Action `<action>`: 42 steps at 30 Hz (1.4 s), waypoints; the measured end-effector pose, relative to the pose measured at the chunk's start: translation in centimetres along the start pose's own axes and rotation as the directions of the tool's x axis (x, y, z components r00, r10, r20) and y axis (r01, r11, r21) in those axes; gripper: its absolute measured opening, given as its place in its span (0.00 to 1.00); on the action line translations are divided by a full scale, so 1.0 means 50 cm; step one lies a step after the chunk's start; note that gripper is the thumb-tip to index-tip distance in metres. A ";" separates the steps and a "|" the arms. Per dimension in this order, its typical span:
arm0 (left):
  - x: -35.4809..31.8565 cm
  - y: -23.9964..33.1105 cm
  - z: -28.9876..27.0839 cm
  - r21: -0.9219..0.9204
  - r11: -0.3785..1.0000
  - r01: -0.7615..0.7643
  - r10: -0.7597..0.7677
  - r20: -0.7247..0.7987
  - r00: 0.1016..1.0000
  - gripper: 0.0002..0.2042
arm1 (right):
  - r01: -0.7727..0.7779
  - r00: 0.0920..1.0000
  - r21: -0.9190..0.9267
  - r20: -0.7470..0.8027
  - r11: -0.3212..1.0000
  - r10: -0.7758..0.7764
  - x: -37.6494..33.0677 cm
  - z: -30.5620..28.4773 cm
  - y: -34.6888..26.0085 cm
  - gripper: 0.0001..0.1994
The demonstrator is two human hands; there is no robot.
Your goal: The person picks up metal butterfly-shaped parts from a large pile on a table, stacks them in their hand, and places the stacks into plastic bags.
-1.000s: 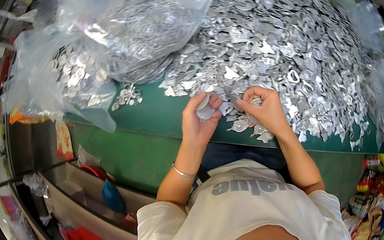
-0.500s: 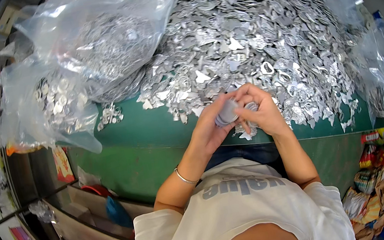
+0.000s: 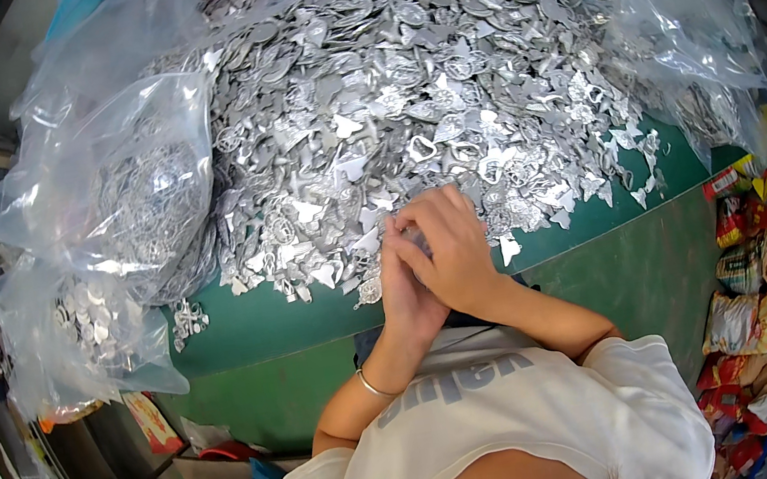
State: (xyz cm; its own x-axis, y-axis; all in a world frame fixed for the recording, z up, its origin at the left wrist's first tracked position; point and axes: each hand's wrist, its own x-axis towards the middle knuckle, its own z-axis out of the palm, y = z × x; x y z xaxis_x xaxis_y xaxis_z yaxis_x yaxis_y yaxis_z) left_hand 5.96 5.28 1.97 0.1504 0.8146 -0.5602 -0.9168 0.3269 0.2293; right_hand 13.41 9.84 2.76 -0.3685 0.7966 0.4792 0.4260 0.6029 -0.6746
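Over the near edge of the green table, my hands are brought together. My left hand (image 3: 405, 289) is closed with its palm turned inward, around a stack of round silver-grey metal discs (image 3: 417, 240). Only a sliver of the discs shows between thumb and fingers. My right hand (image 3: 451, 250) lies across them from the other side, its fingers bent over the stack and hiding most of it. Just beyond the fingertips spreads a large heap of flat silver metal charms (image 3: 360, 101), in hearts, rings and other cut shapes.
Clear plastic bags with metal pieces stand at the left, a fuller bag (image 3: 153, 197) behind a smaller one (image 3: 88, 324). Another clear bag (image 3: 688, 26) sits at the right. A small cluster of pieces (image 3: 189, 323) lies on the green tabletop (image 3: 266, 325). Colourful packets (image 3: 746, 280) pile up right.
My right hand has swung over and closed across the left, covering the discs that showed earlier. The view has turned, so the heap and bags appear further left.
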 end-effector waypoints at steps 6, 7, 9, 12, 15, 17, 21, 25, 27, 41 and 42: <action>0.016 -0.023 -0.027 0.073 0.997 -0.009 0.009 0.001 1.000 0.15 | -0.109 0.986 0.146 -0.109 0.983 0.125 -0.001 -0.073 0.034 0.05; 0.018 -0.017 -0.022 -0.040 0.999 0.030 -0.028 0.053 0.998 0.13 | -0.154 0.973 0.214 -0.139 0.965 0.186 -0.001 -0.102 0.053 0.04; 0.018 -0.009 -0.037 -0.121 0.991 0.059 -0.042 0.137 0.990 0.12 | -0.249 0.924 0.198 -0.245 0.948 0.294 -0.001 -0.159 0.099 0.02; 0.009 0.002 -0.032 -0.144 0.988 0.062 -0.040 0.154 0.987 0.12 | -0.418 0.850 0.065 -0.324 0.906 0.415 -0.019 -0.239 0.191 0.05; 0.007 0.003 -0.009 -0.131 0.991 0.032 -0.015 0.125 0.992 0.10 | -0.464 0.831 -0.077 -0.381 0.882 0.404 -0.039 -0.291 0.247 0.06; 0.017 -0.004 -0.012 -0.019 1.000 -0.014 0.015 0.070 0.997 0.08 | -0.408 0.883 -0.229 -0.345 0.884 0.318 -0.036 -0.301 0.256 0.06; 0.020 -0.002 -0.011 0.031 0.999 0.040 -0.043 0.115 0.992 0.04 | -0.391 0.901 -0.293 -0.315 0.873 0.298 -0.016 -0.312 0.286 0.07; 0.024 0.002 -0.007 0.068 0.997 0.036 -0.048 0.184 0.982 0.02 | -0.372 0.916 -0.298 -0.269 0.879 0.296 0.020 -0.323 0.320 0.08; 0.028 0.002 0.004 0.047 0.999 0.017 -0.025 0.164 0.986 0.01 | -0.339 0.938 -0.244 -0.167 0.909 0.305 0.047 -0.322 0.313 0.08; 0.071 0.009 0.027 -0.076 0.997 -0.015 0.023 0.101 0.995 0.27 | 0.066 0.998 -0.378 0.009 0.924 -0.067 0.252 -0.200 0.385 0.30; 0.073 0.008 0.026 -0.070 0.997 -0.017 0.024 0.105 0.994 0.27 | 0.084 0.996 -0.417 0.016 0.905 -0.085 0.260 -0.186 0.388 0.30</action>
State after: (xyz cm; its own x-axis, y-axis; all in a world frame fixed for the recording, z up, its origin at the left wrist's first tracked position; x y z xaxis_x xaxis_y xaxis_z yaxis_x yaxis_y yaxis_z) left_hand 6.63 8.98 1.04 0.1660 0.8680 -0.4681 -0.9430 0.2786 0.1822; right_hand 24.58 32.30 1.12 -0.4162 0.7419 0.5257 0.6992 0.6308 -0.3366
